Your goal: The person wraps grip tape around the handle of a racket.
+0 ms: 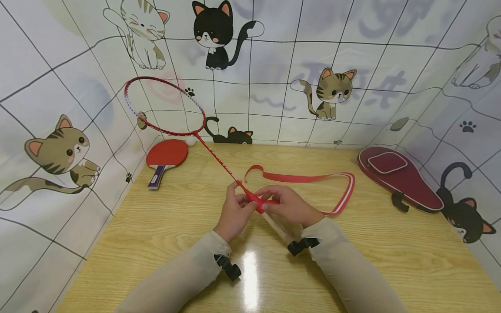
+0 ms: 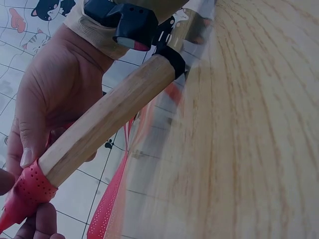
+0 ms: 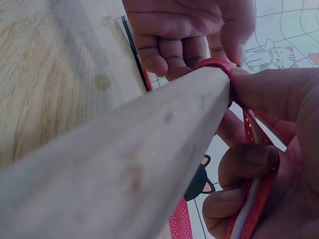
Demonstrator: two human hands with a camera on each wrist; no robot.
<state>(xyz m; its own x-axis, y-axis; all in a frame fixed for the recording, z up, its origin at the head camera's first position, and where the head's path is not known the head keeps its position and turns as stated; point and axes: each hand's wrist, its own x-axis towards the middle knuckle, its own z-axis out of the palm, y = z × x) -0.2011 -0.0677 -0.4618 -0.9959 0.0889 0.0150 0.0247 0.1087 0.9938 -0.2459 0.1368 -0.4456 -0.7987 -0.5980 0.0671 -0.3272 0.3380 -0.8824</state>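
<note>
Racket: here it is, the red racket [image 1: 216, 155] slanting above the counter [image 1: 129, 243], head up toward the far left corner, butt down toward the near edge.
Left hand: the left hand [image 1: 235, 213] grips firmly, thumb and fingers pinching the racket where shaft meets handle.
Right hand: the right hand [image 1: 288, 204], just beside it, has its thumb on the red wrap [image 2: 35, 189] and fingers curled snugly round the tape [image 1: 297, 178].
Tape: off it runs from the right hand's side, looping over the counter's right half; the right hand is nearer that loose length.
Crossing: the tape comes in crosswise to the racket's long axis.
Bare wood: the wooden handle [image 1: 277, 227] slopes nearward from the wrap, between both forearms, nearer the right cuff [image 1: 328, 232].
</note>
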